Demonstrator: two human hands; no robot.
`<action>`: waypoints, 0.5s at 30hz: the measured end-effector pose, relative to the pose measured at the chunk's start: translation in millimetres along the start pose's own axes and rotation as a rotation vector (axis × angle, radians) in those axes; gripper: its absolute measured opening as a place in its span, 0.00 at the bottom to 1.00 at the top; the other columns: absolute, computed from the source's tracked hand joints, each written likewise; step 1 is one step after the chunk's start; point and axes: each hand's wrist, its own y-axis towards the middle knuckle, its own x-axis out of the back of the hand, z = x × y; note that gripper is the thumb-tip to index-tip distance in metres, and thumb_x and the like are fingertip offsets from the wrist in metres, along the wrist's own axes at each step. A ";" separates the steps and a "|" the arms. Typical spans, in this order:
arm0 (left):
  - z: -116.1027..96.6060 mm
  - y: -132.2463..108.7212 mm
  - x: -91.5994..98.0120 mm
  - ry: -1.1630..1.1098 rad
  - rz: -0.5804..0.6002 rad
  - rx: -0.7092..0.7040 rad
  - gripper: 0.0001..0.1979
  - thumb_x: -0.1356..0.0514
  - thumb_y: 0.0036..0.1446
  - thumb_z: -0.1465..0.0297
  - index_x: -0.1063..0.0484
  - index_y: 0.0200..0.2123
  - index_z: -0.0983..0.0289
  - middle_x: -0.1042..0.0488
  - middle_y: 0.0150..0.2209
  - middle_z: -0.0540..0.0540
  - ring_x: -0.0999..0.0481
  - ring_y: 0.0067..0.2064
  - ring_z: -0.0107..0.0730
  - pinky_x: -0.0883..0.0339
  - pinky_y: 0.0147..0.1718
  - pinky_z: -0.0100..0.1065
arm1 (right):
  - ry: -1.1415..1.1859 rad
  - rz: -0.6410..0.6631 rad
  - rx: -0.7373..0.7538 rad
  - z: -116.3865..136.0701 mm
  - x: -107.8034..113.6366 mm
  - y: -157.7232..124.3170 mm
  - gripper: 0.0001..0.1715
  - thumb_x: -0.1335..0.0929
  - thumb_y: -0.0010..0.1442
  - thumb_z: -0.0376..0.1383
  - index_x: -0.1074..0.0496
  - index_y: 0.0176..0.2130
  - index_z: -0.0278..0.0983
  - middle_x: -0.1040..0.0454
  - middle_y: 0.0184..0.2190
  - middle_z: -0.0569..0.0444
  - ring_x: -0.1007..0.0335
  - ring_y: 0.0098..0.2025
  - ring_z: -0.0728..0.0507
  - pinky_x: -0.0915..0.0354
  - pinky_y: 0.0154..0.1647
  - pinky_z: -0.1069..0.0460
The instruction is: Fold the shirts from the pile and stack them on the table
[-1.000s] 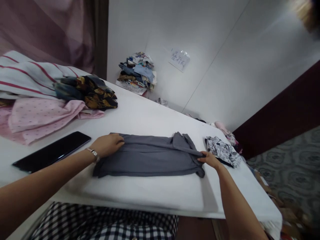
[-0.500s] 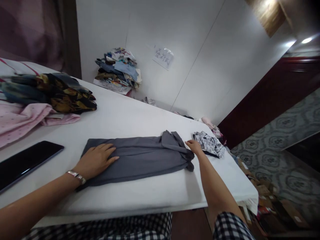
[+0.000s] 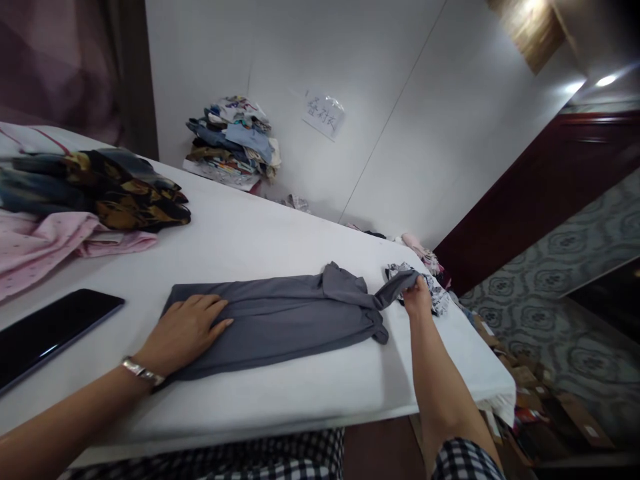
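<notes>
The left hand (image 3: 183,330) lies palm down on the left end of a folded gray garment (image 3: 285,320), its fingers (image 3: 213,313) spread slightly and pressed flat against the cloth. A silver bracelet (image 3: 141,371) sits on that wrist. The gray garment lies as a long narrow band across the near part of the white surface (image 3: 260,240), close to its front edge. At the garment's right end the right hand (image 3: 417,298) pinches a loose strip of the gray fabric between its fingers (image 3: 413,285) and holds it raised just off the surface, pulled out to the right. Just beyond that hand, near the surface's right corner, lies a small black-and-white printed cloth (image 3: 439,301), partly hidden behind the hand. A dark phone (image 3: 50,330) rests flat on the surface well to the left of the left hand. Farther back on the left are a pink dotted fabric (image 3: 40,243) and, on top of it, a dark garment with a gold pattern (image 3: 110,190). A stack of mixed clothes (image 3: 233,137) stands against the white wall at the far edge, with a paper label (image 3: 323,115) stuck on the wall to its right.
</notes>
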 end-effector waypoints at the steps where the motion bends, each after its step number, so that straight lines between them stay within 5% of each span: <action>1: -1.1 0.5 2.1 -0.002 0.008 0.003 0.26 0.53 0.59 0.56 0.27 0.49 0.65 0.27 0.52 0.64 0.30 0.52 0.52 0.36 0.47 0.49 | 0.033 -0.024 0.010 4.7 8.8 -1.6 0.16 0.35 0.54 0.50 0.35 0.29 0.40 0.31 0.23 0.59 0.32 0.27 0.48 0.35 0.24 0.54; 5: -2.8 1.5 8.0 -0.063 0.015 0.018 0.24 0.52 0.58 0.56 0.26 0.47 0.63 0.26 0.51 0.64 0.29 0.51 0.54 0.35 0.46 0.50 | 0.329 -0.042 0.085 26.6 35.3 -6.0 0.11 0.33 0.55 0.46 0.33 0.34 0.42 0.27 0.32 0.56 0.28 0.34 0.47 0.31 0.29 0.53; 8: 0.6 2.8 6.3 -0.095 0.025 0.015 0.25 0.52 0.58 0.56 0.26 0.47 0.64 0.26 0.51 0.65 0.30 0.51 0.56 0.35 0.46 0.52 | 0.507 0.001 0.131 47.8 31.7 -3.8 0.07 0.32 0.56 0.40 0.32 0.37 0.43 0.26 0.33 0.58 0.29 0.33 0.49 0.30 0.30 0.54; 12: 1.1 10.3 11.0 -0.146 0.023 0.044 0.27 0.51 0.57 0.54 0.26 0.48 0.66 0.29 0.54 0.67 0.31 0.54 0.58 0.37 0.50 0.54 | 0.474 0.121 0.151 79.7 -20.4 -14.1 0.12 0.32 0.57 0.37 0.33 0.43 0.47 0.26 0.33 0.62 0.31 0.29 0.52 0.33 0.27 0.57; 15: -12.6 20.2 26.9 -0.300 -0.062 0.064 0.29 0.50 0.56 0.51 0.27 0.49 0.66 0.30 0.55 0.65 0.32 0.56 0.55 0.41 0.57 0.52 | 0.296 0.434 0.093 98.5 -80.9 -45.4 0.20 0.30 0.55 0.38 0.32 0.48 0.50 0.26 0.35 0.63 0.30 0.31 0.51 0.32 0.28 0.56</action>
